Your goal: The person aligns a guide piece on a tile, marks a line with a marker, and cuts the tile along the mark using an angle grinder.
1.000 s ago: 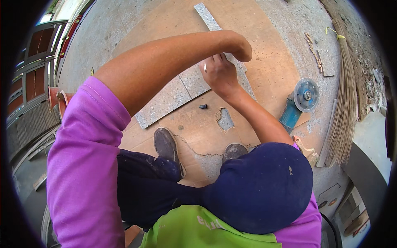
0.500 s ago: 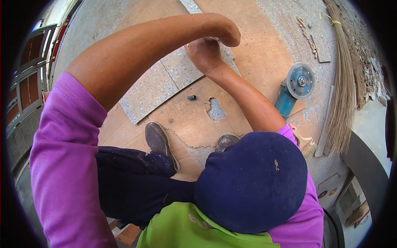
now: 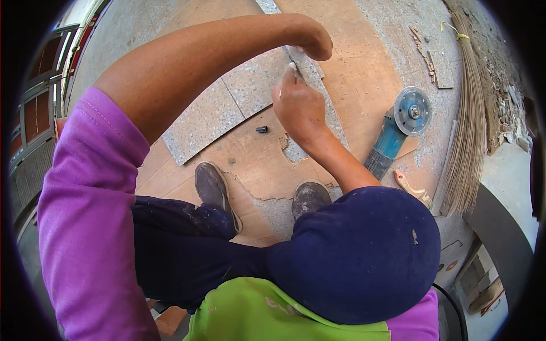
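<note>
My left arm bends across the top of the view. My left hand (image 3: pixel 318 44) hangs over a long narrow speckled tile strip (image 3: pixel 327 94), its fingers hidden behind the wrist. Below it, my right hand (image 3: pixel 300 108) is closed in a pinch on a slim pen-like marker (image 3: pixel 292 61), mostly covered by the fingers, its dark tip at the strip's edge. The strip lies along larger grey speckled tiles (image 3: pixel 207 122) on brown cardboard (image 3: pixel 244 170). A small black cap-like piece (image 3: pixel 261 129) lies near the tiles' lower edge.
An angle grinder (image 3: pixel 392 133) with a metal disc lies to the right. Beside it are a paintbrush (image 3: pixel 410 187) and a long straw broom (image 3: pixel 466 119). Broken tile pieces (image 3: pixel 441 68) lie farther up. My shoes (image 3: pixel 213 190) stand on the cardboard.
My right hand has moved down and slightly right, out from beneath the left wrist, uncovering its pinched fingers. My left hand has stayed nearly in place.
</note>
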Demonstrator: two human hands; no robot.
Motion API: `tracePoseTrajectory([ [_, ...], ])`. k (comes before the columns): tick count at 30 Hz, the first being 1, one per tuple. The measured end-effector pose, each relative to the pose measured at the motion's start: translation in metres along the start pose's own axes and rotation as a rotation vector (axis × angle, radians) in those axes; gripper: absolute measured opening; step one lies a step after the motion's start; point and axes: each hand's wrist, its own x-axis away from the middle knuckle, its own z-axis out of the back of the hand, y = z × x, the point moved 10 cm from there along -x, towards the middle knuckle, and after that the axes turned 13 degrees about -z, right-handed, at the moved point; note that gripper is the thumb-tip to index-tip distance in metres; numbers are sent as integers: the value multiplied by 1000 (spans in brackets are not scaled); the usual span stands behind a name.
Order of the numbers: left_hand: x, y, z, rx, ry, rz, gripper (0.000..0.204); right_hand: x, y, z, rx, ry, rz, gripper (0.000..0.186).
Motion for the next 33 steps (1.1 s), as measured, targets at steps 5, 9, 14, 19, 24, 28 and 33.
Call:
tracePoseTrajectory([
  [5, 8, -2, 1, 58, 23, 37, 48, 17, 9, 17, -4, -46, -16, 33],
  [9, 15, -4, 2, 92, 41, 71, 50, 31, 18, 25, -23, -161, -54, 25],
  [14, 11, -10, -1, 104, 76, 88, 50, 30, 15, 50, -91, -165, -52, 26],
  [19, 13, -3, 2, 137, 8, 28, 50, -12, -1, 16, -219, -65, 126, 38],
  [24, 18, 2, 0, -9, -227, 130, 52, -54, -4, -36, -136, 97, 290, 27],
  [28, 30, -15, 8, 195, 140, 299, 41, -66, -16, -42, -117, 182, 328, 22],
  [33, 20, 2, 7, 117, 22, 101, 45, -53, -3, -47, -114, 39, 151, 17],
])
